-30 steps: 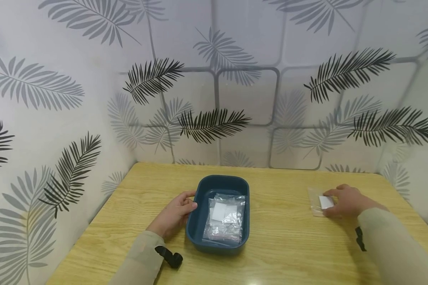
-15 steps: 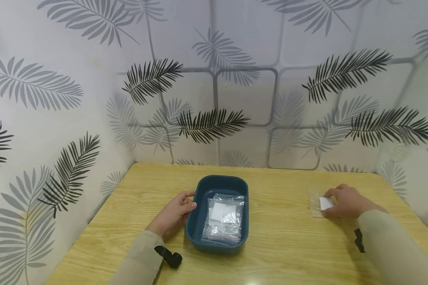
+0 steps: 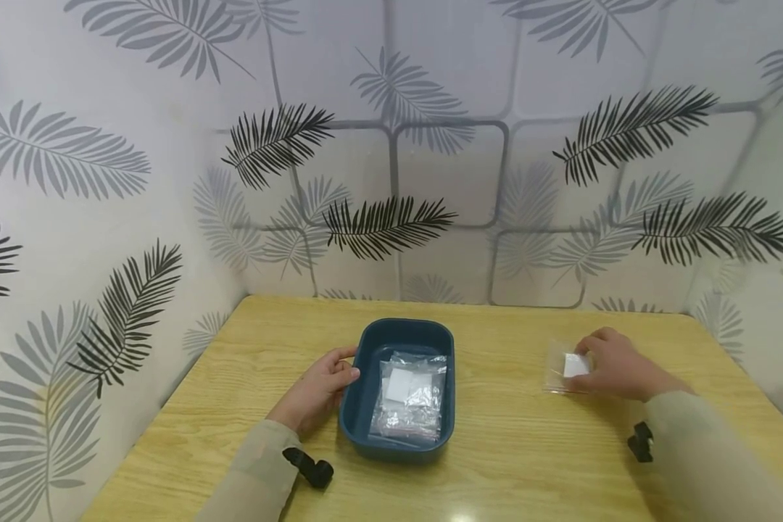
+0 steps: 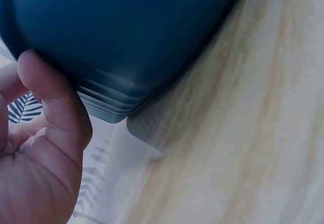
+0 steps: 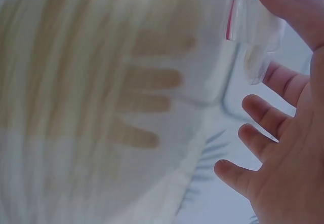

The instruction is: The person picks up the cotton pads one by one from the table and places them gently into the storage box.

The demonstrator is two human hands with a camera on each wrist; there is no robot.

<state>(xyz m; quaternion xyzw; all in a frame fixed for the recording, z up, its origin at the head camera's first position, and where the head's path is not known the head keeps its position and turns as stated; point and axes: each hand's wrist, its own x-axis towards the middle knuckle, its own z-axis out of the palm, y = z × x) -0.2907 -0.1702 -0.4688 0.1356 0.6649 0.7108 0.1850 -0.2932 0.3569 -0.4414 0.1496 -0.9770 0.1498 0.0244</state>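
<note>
A dark blue plastic bin [image 3: 396, 453] stands on the table, with several clear zip bags [image 3: 407, 413] inside, one showing a white square. My left hand [image 3: 316, 388] rests against the bin's left side, its thumb and index fingertips at the outer wall near the rim. In the left wrist view the thumb [image 4: 55, 92] touches that wall. To the right, my right hand [image 3: 616, 365] pinches a small clear zip bag [image 3: 557, 370] with a white square in it, between thumb and index finger. The right wrist view shows the bag's red seal line; the other fingers are spread.
The wood-patterned table [image 3: 496, 435] reaches back to a leaf-patterned wall [image 3: 444, 174], and another patterned wall stands along the left. Black straps [image 3: 309, 467] sit at both wrists. The hand's shadow falls on the tabletop in the right wrist view.
My right hand has moved slightly left, carrying the zip bag with it. My left hand and the bin have stayed in place.
</note>
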